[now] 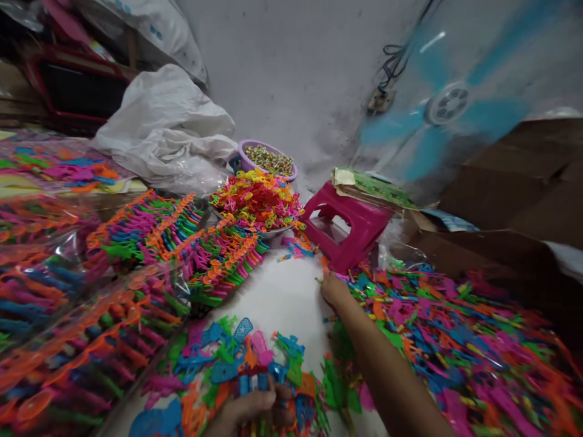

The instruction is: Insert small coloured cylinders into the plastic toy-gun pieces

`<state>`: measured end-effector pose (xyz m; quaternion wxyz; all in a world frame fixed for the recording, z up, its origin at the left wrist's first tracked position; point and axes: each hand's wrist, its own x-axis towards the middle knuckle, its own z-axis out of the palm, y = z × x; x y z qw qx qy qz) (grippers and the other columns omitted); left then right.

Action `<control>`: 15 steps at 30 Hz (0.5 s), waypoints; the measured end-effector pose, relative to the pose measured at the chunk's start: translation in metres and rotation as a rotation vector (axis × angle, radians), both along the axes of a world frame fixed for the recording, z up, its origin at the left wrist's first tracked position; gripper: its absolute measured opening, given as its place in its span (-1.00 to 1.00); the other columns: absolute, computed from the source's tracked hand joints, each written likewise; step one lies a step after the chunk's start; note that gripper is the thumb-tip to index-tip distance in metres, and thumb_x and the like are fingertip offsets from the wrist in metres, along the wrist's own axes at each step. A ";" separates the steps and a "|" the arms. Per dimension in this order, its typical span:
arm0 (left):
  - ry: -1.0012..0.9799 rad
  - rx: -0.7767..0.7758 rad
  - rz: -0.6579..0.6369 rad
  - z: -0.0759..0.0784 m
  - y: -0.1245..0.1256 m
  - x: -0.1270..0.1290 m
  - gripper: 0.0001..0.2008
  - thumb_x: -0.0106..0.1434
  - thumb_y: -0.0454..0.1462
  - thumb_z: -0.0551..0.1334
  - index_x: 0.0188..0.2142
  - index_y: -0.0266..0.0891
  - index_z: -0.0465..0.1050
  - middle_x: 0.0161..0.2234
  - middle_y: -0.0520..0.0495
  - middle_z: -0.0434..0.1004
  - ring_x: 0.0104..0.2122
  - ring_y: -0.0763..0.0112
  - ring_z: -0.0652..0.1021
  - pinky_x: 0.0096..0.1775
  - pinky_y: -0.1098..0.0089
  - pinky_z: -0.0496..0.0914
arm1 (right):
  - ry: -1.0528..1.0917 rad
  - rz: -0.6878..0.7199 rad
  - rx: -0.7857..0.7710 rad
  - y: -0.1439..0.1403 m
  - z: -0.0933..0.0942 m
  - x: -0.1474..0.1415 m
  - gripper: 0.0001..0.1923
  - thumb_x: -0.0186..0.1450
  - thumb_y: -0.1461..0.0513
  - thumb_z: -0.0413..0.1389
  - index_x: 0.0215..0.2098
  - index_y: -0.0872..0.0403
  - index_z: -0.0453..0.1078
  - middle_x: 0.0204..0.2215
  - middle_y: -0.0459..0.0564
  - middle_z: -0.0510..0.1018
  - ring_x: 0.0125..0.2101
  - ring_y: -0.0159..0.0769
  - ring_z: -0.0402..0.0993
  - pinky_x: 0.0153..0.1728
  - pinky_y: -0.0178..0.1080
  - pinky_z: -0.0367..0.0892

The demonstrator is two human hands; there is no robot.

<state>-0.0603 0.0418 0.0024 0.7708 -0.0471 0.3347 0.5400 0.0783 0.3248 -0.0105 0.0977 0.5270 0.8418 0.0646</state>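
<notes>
Crowding rt hand point(334, 290): toy heap point(455, 352), pink stool point(350, 224)

Small home workshop for sorting toys: heaps of bright loose plastic toy pieces point(455, 340), clear bags packed with sorted pieces point(82, 358), stacked brown cardboard boxes point(514, 182), spinning blue-bladed fan point(449, 106).
</notes>
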 end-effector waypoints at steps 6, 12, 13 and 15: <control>-0.032 0.003 0.009 0.014 -0.003 0.000 -0.83 0.04 -0.35 0.24 -0.37 -0.47 0.42 -0.36 -0.29 0.55 -0.33 0.17 0.55 -0.30 0.32 0.42 | 0.070 0.288 -0.038 -0.078 0.054 -0.001 -0.81 0.29 0.27 -0.12 -0.20 0.15 0.27 -0.25 0.03 0.40 -0.27 -0.39 0.36 -0.25 -0.35 0.24; -0.037 0.108 -0.016 0.016 -0.007 0.000 -0.76 0.08 -0.26 0.21 -0.32 -0.44 0.42 -0.39 -0.22 0.54 -0.39 0.27 0.55 -0.38 0.39 0.42 | 0.132 0.998 0.080 -0.192 0.090 0.014 -0.73 0.29 0.32 -0.18 -0.11 0.13 0.25 -0.19 0.10 0.42 -0.27 -0.25 0.33 -0.30 -0.21 0.25; -0.020 0.126 -0.033 0.015 -0.009 0.002 -0.79 0.07 -0.29 0.23 -0.32 -0.42 0.43 -0.41 -0.19 0.54 -0.40 0.29 0.55 -0.39 0.40 0.42 | 0.115 1.075 0.100 -0.203 0.093 0.017 -0.71 0.29 0.33 -0.18 -0.08 0.14 0.24 -0.15 0.11 0.41 -0.26 -0.24 0.33 -0.31 -0.19 0.25; 0.007 0.173 -0.072 0.013 -0.013 0.006 -0.82 -0.01 -0.40 0.26 -0.34 -0.39 0.45 -0.44 -0.12 0.53 -0.41 0.33 0.54 -0.40 0.41 0.41 | 0.120 1.139 0.119 -0.216 0.095 0.023 -0.68 0.29 0.33 -0.21 -0.04 0.14 0.23 -0.10 0.11 0.39 -0.22 -0.21 0.32 -0.28 -0.17 0.25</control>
